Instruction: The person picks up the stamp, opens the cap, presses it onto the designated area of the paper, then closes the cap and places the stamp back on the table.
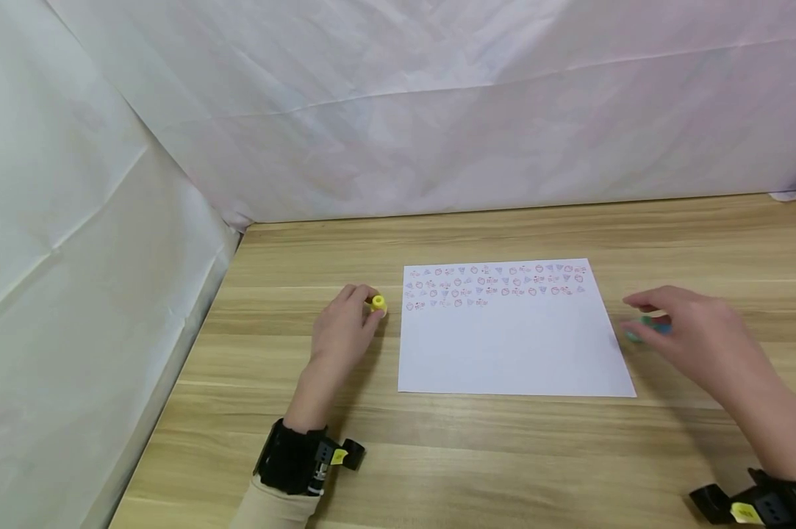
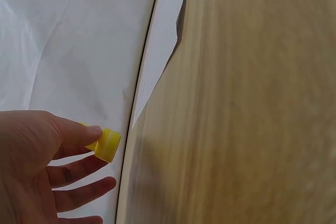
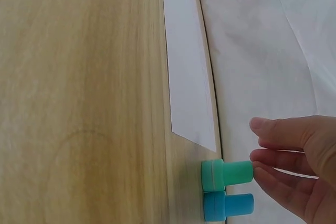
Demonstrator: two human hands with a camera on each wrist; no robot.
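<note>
Stamp prints on paper [image 1: 497,283] too small to read; right hand [image 1: 695,330] motion-blurred.

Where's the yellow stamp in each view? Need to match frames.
Head: yellow stamp at the left hand fingertips, just left of the paper sheet.
Left wrist: lower left, pinched at the fingertips.
Right wrist: not in view.
Shared landmark: the wooden table, seen in all three views.

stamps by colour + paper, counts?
Yellow stamp: 1, held by left hand
Green stamp: 1, touched by right hand
Blue stamp: 1
Paper: 1
Total: 4
</note>
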